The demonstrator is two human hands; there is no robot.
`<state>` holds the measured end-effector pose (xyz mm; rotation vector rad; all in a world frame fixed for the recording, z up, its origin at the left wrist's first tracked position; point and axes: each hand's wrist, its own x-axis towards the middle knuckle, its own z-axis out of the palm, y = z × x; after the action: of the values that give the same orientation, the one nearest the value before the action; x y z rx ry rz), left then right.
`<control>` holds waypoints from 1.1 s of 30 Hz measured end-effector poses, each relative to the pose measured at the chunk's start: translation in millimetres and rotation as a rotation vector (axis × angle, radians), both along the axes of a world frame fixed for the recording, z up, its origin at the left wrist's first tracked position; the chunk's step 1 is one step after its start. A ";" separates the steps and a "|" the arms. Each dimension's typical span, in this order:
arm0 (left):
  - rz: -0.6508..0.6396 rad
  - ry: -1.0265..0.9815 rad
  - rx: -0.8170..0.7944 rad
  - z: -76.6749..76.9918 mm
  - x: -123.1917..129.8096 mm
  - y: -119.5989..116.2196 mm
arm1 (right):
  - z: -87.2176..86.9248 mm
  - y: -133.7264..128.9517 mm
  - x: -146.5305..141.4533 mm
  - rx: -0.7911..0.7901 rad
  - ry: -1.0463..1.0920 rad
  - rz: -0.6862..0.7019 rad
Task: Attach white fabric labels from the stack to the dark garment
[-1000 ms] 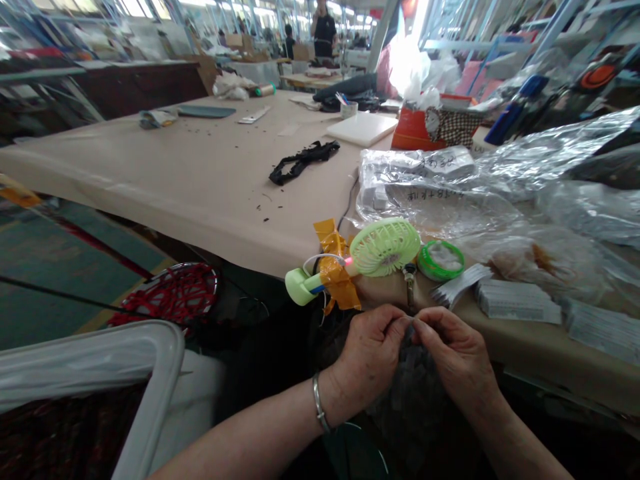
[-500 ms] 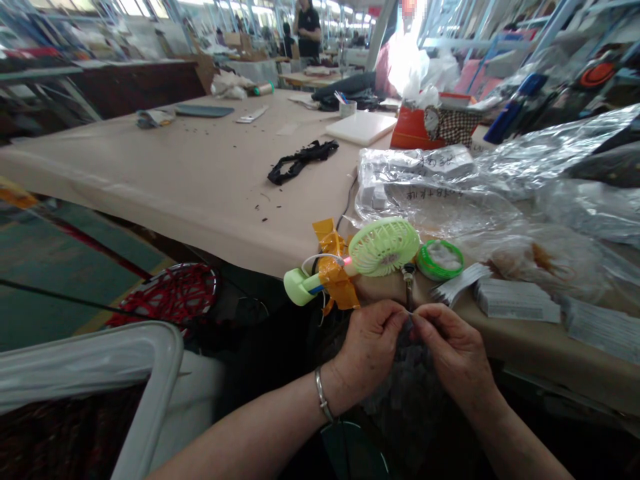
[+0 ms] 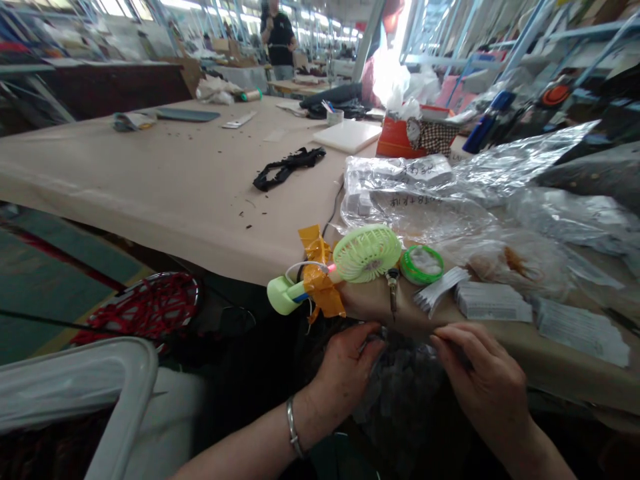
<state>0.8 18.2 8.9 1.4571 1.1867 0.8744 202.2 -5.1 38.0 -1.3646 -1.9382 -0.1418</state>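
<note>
My left hand (image 3: 347, 363), with a silver bangle on its wrist, is closed in a pinch below the table edge. A small pale bit shows at its fingertips, too small to name. To its right and apart from it, my right hand (image 3: 483, 377) is also pinched closed; what its fingertips hold, if anything, I cannot make out. Under and between both hands lies a dim heap of greyish, see-through pieces (image 3: 400, 387). A thin metal tool resembling a soldering iron (image 3: 393, 293) points out over the table edge just above the gap between my hands.
A green fan (image 3: 367, 253) is fixed to the table edge with orange tape (image 3: 323, 290). Right of it are a green tub (image 3: 423, 265) with white filling, stacks of printed labels (image 3: 493, 301) and plastic bags (image 3: 415, 207). A white bin (image 3: 145, 373) stands lower left. A person (image 3: 280, 40) stands far back.
My hands, which met at the fingertips by the metal tool, have moved apart and down, the left to the left and the right to the right. The view has shifted slightly.
</note>
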 end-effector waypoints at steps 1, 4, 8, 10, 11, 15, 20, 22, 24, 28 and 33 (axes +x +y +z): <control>0.001 0.014 0.003 -3.3 -0.4 0.3 | -0.2 3.3 4.8 0.062 -0.094 -0.035; -0.002 0.054 -0.022 -8.0 0.8 -1.9 | -5.0 11.7 11.6 0.113 -0.297 -0.113; -0.034 0.069 -0.070 -4.6 6.1 -8.3 | -11.5 13.7 12.2 0.111 -0.312 -0.111; -0.031 0.041 -0.110 -1.1 10.6 -9.8 | -11.2 13.9 13.8 0.117 -0.266 -0.092; -0.028 0.011 -0.135 0.7 13.5 -10.0 | -10.4 14.4 15.1 0.118 -0.245 -0.080; -0.050 -0.150 -0.233 8.6 29.1 -9.2 | -5.9 18.0 20.4 0.127 -0.183 -0.024; -0.101 -0.569 -0.623 20.3 51.7 -9.7 | -2.3 5.5 18.5 0.162 -0.070 0.121; -0.119 -0.788 -0.791 23.8 59.9 -9.3 | -1.5 -8.1 14.1 0.143 -0.047 0.205; -0.104 -0.896 -0.856 25.8 67.0 -7.9 | -1.5 -22.6 10.4 0.111 -0.037 0.277; -0.041 -0.829 -0.840 27.7 75.7 -4.9 | -3.1 -35.3 19.0 0.051 -0.049 0.314; -0.071 -0.636 -0.899 30.2 75.9 -5.9 | -4.5 -14.5 51.9 0.063 -0.225 -0.112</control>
<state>76.6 12.3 39.1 0.4304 0.8419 0.5565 254.1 -19.6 33.5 -1.4677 -2.0205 -0.4224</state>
